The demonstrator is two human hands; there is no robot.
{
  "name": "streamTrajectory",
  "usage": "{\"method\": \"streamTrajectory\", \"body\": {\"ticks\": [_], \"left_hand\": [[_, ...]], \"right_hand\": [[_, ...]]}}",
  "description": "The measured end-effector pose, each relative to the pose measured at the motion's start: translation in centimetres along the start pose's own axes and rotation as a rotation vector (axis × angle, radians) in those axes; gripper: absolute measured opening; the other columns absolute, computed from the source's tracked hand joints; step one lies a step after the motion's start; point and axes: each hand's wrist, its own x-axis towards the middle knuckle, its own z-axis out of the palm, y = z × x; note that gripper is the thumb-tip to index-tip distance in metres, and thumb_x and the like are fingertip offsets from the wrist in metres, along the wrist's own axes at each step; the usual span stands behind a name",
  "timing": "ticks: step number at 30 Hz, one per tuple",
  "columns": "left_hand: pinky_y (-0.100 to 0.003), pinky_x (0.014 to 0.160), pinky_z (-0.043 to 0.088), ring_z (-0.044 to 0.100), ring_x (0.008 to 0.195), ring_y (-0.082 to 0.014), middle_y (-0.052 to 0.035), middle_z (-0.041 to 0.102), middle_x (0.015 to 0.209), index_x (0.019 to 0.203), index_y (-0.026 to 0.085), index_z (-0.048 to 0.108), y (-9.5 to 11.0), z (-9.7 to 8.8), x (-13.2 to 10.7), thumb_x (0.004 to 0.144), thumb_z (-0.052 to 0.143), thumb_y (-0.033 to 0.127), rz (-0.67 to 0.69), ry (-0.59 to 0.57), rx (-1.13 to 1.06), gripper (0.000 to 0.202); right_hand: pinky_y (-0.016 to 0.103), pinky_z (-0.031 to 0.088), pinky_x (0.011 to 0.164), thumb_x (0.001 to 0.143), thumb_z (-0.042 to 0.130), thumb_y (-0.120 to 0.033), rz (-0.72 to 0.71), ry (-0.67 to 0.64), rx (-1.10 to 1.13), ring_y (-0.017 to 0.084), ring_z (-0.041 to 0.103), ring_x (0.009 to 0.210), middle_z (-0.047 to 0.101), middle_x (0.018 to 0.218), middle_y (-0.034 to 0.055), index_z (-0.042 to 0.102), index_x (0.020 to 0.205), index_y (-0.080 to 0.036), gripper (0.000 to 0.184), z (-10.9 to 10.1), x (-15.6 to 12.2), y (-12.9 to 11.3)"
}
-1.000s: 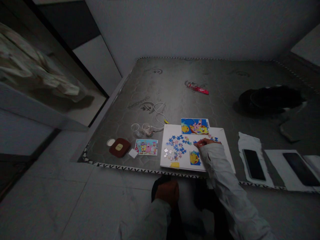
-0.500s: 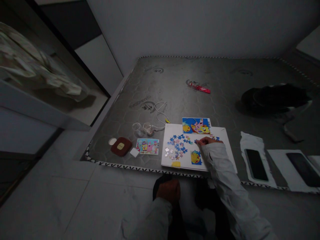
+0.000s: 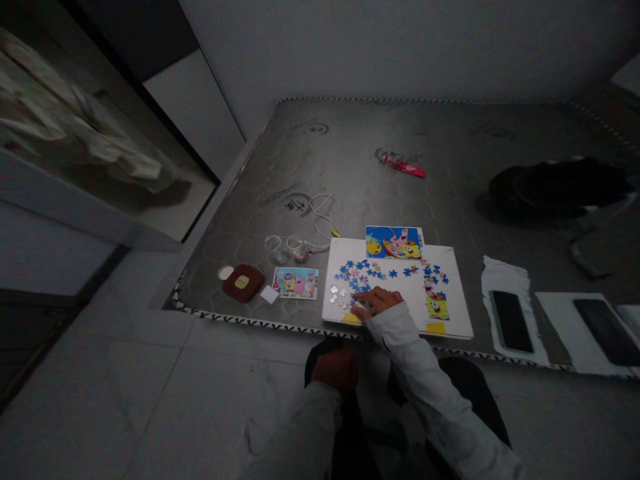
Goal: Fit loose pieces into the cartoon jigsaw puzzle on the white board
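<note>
A white board (image 3: 450,320) lies at the near edge of a grey mattress (image 3: 380,187), strewn with several loose blue and pink puzzle pieces (image 3: 357,273). A partly joined yellow cartoon patch (image 3: 437,306) sits on the board's right side. My right hand (image 3: 377,301) rests on the board's near left part, fingers curled over pieces there; what it pinches is too small to name. My left hand (image 3: 336,368) is closed in a loose fist on my lap, below the mattress edge. A cartoon reference picture (image 3: 394,241) lies at the board's far edge.
Left of the board lie a small cartoon card (image 3: 296,283), a brown round case (image 3: 242,283), clear cups (image 3: 280,248) and a white cable (image 3: 320,213). Two phones (image 3: 510,320) on white paper lie to the right. Farther back are a red packet (image 3: 403,163) and a dark garment (image 3: 555,190).
My right hand moved from the board's middle right toward its near left corner. The yellow cartoon patch now shows on the right side. The view shifted slightly.
</note>
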Motion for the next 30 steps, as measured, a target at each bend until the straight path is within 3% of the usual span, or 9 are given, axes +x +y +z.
{"method": "streamTrajectory", "body": {"ticks": [9,20,30], "left_hand": [[-0.032,0.079,0.047,0.069,0.096,-0.0211,-0.0055,0.075,0.103,0.099,0.025,0.069,0.2,-0.1,-0.3,0.098,0.04,0.031,0.008,0.028,-0.002,0.029],[-0.031,0.076,0.046,0.069,0.096,-0.021,-0.0047,0.075,0.103,0.1,0.025,0.069,-0.3,0.3,-0.1,0.096,0.042,0.03,0.02,0.024,-0.006,0.027],[-0.032,0.077,0.047,0.07,0.097,-0.0216,-0.0056,0.075,0.104,0.101,0.024,0.068,0.2,-0.3,-0.3,0.099,0.04,0.031,0.011,0.01,0.005,0.029]], "right_hand": [[0.035,0.031,0.081,0.093,0.069,-0.024,0.003,0.023,-0.068,0.021,0.062,0.097,0.068,0.102,0.004,0.077,0.112,-0.03,0.022,0.7,1.5,0.8],[0.036,0.031,0.082,0.092,0.07,-0.026,-0.04,-0.004,-0.085,0.021,0.062,0.096,0.069,0.102,0.0041,0.077,0.111,-0.03,0.021,0.5,1.9,0.6],[0.035,0.03,0.083,0.091,0.073,-0.031,0.021,0.021,-0.073,0.02,0.062,0.096,0.071,0.098,0.0033,0.078,0.105,-0.027,0.015,0.0,1.4,-0.9]]}}
